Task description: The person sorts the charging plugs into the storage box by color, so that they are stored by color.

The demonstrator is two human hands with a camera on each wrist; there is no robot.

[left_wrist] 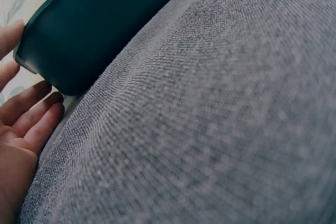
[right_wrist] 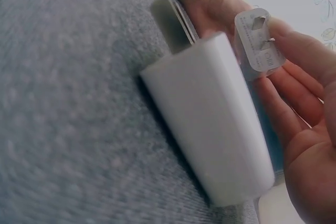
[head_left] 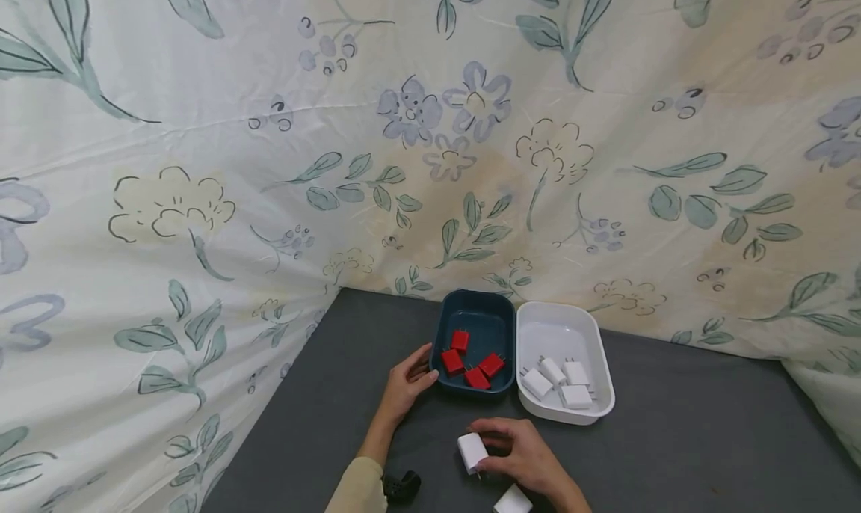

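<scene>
My right hand (head_left: 528, 453) pinches a white charger plug (head_left: 473, 452) between thumb and fingers, above the dark cloth. In the right wrist view the held charger's two metal prongs face the camera. A second white charger plug (head_left: 513, 500) lies on the cloth just below this hand; it looms large in the right wrist view. My left hand (head_left: 402, 387) rests against the left side of a dark blue bin (head_left: 480, 298), its fingers extended along the wall and its thumb at the near corner. Several red charger plugs (head_left: 477, 378) lie inside that bin.
A white bin (head_left: 599, 348) stands right beside the blue one, with several white charger plugs (head_left: 575, 396) in its near half. Dark grey cloth (head_left: 679, 438) covers the table. Behind and at the left hangs a floral curtain (head_left: 403, 236). A black strap (head_left: 402, 487) sits by the left wrist.
</scene>
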